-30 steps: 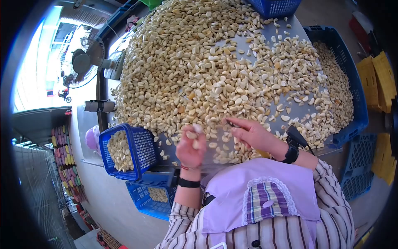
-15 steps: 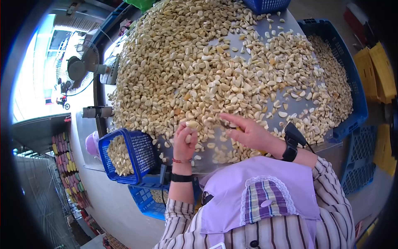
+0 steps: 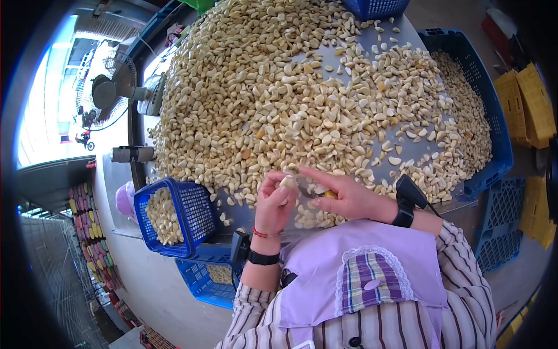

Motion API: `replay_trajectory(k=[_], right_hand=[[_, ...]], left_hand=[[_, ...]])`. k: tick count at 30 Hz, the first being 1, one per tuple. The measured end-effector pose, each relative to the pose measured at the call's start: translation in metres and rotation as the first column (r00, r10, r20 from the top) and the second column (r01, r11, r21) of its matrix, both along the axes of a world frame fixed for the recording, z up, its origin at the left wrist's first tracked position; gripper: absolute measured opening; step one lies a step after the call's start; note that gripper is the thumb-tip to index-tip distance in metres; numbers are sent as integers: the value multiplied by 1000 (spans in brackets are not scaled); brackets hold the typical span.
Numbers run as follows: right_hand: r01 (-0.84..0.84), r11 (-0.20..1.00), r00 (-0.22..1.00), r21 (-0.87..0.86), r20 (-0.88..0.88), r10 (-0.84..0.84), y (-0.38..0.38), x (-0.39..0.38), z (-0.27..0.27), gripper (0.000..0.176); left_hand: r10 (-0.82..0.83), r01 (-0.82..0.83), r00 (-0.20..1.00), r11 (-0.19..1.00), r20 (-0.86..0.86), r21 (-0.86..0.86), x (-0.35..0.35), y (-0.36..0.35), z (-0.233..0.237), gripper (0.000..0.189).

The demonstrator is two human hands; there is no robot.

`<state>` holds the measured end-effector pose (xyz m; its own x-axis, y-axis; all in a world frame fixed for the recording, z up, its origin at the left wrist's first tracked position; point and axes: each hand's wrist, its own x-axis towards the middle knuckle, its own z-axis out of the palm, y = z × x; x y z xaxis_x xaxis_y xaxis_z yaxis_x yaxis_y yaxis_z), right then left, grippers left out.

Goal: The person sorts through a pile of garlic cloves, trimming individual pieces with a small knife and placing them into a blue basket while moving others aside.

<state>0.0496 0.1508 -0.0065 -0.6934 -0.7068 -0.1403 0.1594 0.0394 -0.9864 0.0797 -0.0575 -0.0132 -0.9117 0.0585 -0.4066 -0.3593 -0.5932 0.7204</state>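
Your grey table has a big heap of pale garlic cloves spread over most of it, thinner on your right, and a blue basket sits at its far end.

Daylight glares white through an open side at 9 o'clock, behind 1 standing fan at 10. The grey metal table fills the centre. Pale concrete floor lies at 7 o'clock, yellow crates at 3, and a blue crate at 4.
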Motion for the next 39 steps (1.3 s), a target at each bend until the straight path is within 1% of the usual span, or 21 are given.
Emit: replay_trajectory(k=[3, 5, 9, 13, 15, 16, 17, 19, 21, 23, 25, 26, 27, 28, 29, 31, 33, 35, 37, 38, 39], right_hand=[[4, 1000, 998, -29, -62, -6, -4, 2, -10, 63], [-11, 990, 992, -142, 120, 28, -4, 1, -8, 59], [-54, 993, 950, -109, 300, 85, 1, -1, 3, 51], [-72, 976, 967, -207, 225, 119, -3, 2, 1, 46], [-74, 977, 958, -201, 258, 125, -3, 1, 1, 45], [-21, 990, 931, -138, 358, 70, -1, 0, 1, 44], [21, 997, 891, -71, 454, 13, 1, -1, 2, 43], [83, 984, 858, -160, 513, 11, 5, -5, 1, 41], [155, 956, 823, -247, 568, 13, 6, -8, 2, 40], [231, 939, 818, -256, 573, -45, 9, -9, 2, 39], [243, 940, 810, -238, 583, -62, 10, -10, -2, 38], [246, 943, 802, -223, 593, -68, 10, -10, -4, 37], [243, 944, 802, -223, 593, -67, 9, -10, -6, 37], [243, 945, 794, -220, 605, -64, 8, -10, -8, 38], [244, 945, 785, -217, 616, -61, 6, -11, -9, 38], [224, 956, 802, -191, 594, -69, 5, -10, -12, 39], [220, 962, 812, -161, 577, -89, 7, -11, -12, 40], [228, 961, 821, -157, 562, -103, 8, -11, -12, 42], [227, 965, 844, -130, 521, -128, 9, -9, -15, 43], [220, 970, 868, -100, 475, -148, 9, -9, -16, 45], [226, 970, 865, -94, 476, -155, 8, -8, -20, 45]], left_hand=[[-104, 107, 993, 993, 61, -54, 5, -1, 1, 15], [-136, 143, 986, 987, 92, -74, 8, 1, -2, 15], [-153, 154, 988, 988, 32, -34, 13, 13, -1, 15], [-119, 123, 992, 967, -32, 222, 16, 19, -3, 24], [-132, 134, 991, 989, -38, 57, 15, 17, -5, 24], [-136, 138, 990, 989, -37, 58, 15, 15, -8, 24], [-177, 167, 977, 982, -122, -86, 15, 11, -11, 25], [-226, 177, 953, 956, -200, -233, 9, -1, -11, 26], [-63, 185, 932, 930, -357, 318, -11, -18, -9, 29], [223, -159, 973, 832, -57, 531, -28, -42, -4, 34], [22, 23, 981, 973, -192, 230, -61, -95, -29, 45], [22, 24, 981, 973, -191, 232, -77, -110, -43, 45], [-104, 8, 985, 821, -136, -571, -93, -122, -56, 45], [-144, 11, 990, 120, -6, -993, -101, -131, -66, 46], [-142, 8, 990, 118, -9, -993, -103, -137, -73, 46], [-266, -49, 961, -443, 79, -895, -110, -141, -76, 39], [-235, 23, 966, -347, 111, -937, -111, -137, -67, 36], [-145, 43, 988, -52, 50, -998, -110, -144, -74, 34], [-235, -23, 972, -95, 0, -995, -101, -143, -72, 30], [-95, 65, 995, 411, 28, -909, -95, -132, -58, 29], [16, 61, 992, 814, 127, -578, -89, -118, -42, 29]])
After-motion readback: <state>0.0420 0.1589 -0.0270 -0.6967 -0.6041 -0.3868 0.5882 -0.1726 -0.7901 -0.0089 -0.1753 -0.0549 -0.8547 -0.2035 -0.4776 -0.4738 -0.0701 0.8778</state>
